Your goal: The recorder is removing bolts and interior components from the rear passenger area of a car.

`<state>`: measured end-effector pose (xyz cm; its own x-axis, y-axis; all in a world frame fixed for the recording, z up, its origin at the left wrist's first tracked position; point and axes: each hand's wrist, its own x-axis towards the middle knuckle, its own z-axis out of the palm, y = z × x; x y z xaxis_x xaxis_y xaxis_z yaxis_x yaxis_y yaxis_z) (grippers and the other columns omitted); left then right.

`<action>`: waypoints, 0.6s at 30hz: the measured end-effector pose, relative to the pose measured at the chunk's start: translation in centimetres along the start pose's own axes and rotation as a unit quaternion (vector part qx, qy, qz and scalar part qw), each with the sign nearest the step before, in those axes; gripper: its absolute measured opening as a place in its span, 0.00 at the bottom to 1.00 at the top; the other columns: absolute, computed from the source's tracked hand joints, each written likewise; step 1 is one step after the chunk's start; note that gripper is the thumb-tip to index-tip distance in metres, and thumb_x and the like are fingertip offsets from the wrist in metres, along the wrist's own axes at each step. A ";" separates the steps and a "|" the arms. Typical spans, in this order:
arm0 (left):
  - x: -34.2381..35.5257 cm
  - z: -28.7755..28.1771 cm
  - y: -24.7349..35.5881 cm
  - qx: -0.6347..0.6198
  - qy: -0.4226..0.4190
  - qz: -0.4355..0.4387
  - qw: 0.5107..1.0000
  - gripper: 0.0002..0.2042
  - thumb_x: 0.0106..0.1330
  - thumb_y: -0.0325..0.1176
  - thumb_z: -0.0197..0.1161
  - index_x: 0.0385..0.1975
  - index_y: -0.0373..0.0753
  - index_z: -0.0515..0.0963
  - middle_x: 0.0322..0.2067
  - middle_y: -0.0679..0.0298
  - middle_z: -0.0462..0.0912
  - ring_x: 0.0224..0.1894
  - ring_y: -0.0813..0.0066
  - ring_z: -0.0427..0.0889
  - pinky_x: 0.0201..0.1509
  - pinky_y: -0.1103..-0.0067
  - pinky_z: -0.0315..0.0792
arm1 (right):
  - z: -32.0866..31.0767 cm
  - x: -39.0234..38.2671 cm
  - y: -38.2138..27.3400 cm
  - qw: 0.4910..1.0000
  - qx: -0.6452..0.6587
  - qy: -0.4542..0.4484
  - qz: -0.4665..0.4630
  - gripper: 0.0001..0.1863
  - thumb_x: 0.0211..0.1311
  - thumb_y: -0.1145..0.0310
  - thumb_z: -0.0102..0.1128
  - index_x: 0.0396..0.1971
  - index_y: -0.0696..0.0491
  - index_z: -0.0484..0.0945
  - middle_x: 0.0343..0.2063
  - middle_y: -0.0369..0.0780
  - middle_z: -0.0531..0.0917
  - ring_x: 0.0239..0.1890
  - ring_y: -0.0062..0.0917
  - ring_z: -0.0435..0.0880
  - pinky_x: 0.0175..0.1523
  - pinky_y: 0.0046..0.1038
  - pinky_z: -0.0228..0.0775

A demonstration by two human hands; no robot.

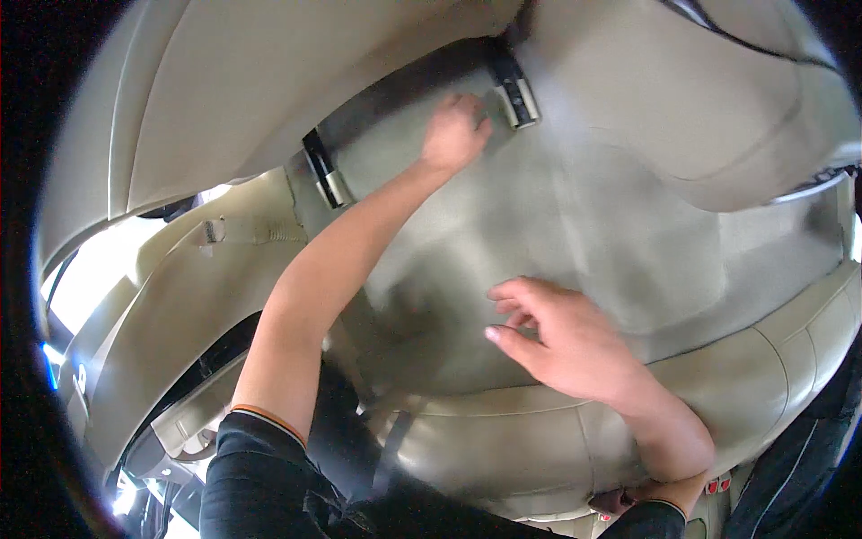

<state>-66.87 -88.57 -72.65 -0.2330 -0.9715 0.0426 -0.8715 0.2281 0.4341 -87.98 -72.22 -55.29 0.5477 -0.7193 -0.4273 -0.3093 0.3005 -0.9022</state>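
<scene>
My left hand (pixel 456 132) reaches far forward over the grey car floor carpet (pixel 530 225), beside the right-hand seat rail (pixel 518 103). Its fingers are curled down toward the carpet, and whatever may be in them is hidden. My right hand (pixel 566 337) hovers over the near part of the floor, close to the beige rear seat cushion (pixel 503 431). Thumb and bent fingers stand apart there, with nothing between them.
Beige front seat backs (pixel 296 81) overhang the far side of the floor. A second seat rail (pixel 325 175) stands at the left, by the door sill trim (pixel 242 247). Red seat belt buckles (pixel 714 486) show at the lower right, near a dark trouser leg (pixel 790 467).
</scene>
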 end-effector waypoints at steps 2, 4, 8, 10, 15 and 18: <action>2.3 2.0 3.4 0.050 -0.044 -0.019 0.998 0.15 0.54 0.34 0.60 0.40 0.36 0.74 0.41 0.52 0.75 0.41 0.54 0.77 0.49 0.68 0.72 | 0.1 -0.3 -0.1 1.000 0.004 0.019 -0.018 0.18 0.57 0.65 0.61 0.44 0.60 0.71 0.37 0.47 0.80 0.36 0.31 0.82 0.41 0.30 0.73; 3.7 5.0 2.4 0.058 -0.055 -0.019 0.997 0.15 0.53 0.34 0.61 0.38 0.32 0.75 0.38 0.48 0.74 0.42 0.51 0.77 0.47 0.65 0.74 | 0.5 -0.2 0.1 0.998 0.013 0.032 -0.046 0.17 0.57 0.65 0.58 0.43 0.58 0.70 0.35 0.49 0.79 0.37 0.41 0.80 0.42 0.38 0.72; 5.2 8.3 3.2 0.140 -0.250 -0.101 0.953 0.21 0.60 0.42 0.57 0.50 0.37 0.72 0.53 0.51 0.71 0.53 0.53 0.73 0.56 0.68 0.70 | 0.7 -0.9 1.3 0.996 -0.014 0.054 -0.072 0.17 0.57 0.65 0.59 0.42 0.59 0.70 0.37 0.49 0.79 0.39 0.40 0.80 0.43 0.38 0.72; 7.8 11.0 4.6 0.148 -0.244 -0.060 0.957 0.21 0.60 0.42 0.57 0.50 0.37 0.72 0.53 0.51 0.71 0.53 0.53 0.73 0.56 0.68 0.70 | 1.4 -0.4 0.8 0.995 -0.010 0.040 -0.086 0.17 0.57 0.64 0.57 0.41 0.60 0.70 0.36 0.51 0.78 0.41 0.45 0.77 0.46 0.41 0.69; 7.9 10.2 -0.8 0.176 -0.244 -0.002 0.954 0.22 0.60 0.44 0.56 0.51 0.38 0.72 0.54 0.51 0.71 0.53 0.52 0.73 0.56 0.67 0.70 | 1.4 -0.5 0.1 0.994 -0.016 0.044 -0.098 0.18 0.54 0.66 0.59 0.38 0.64 0.70 0.33 0.52 0.78 0.42 0.46 0.78 0.47 0.41 0.71; 6.4 9.3 -3.5 0.203 -0.230 0.002 0.952 0.23 0.60 0.46 0.55 0.52 0.39 0.72 0.54 0.51 0.71 0.54 0.52 0.73 0.56 0.67 0.70 | 1.4 -0.9 -0.1 0.989 0.000 0.065 -0.132 0.16 0.52 0.68 0.59 0.34 0.65 0.71 0.33 0.52 0.79 0.41 0.46 0.78 0.47 0.42 0.71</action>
<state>-69.35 -95.00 -82.24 -0.3190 -0.8609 -0.3964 -0.9436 0.3275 0.0482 -87.30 -70.72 -54.92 0.5041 -0.8477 -0.1652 -0.1678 0.0915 -0.9816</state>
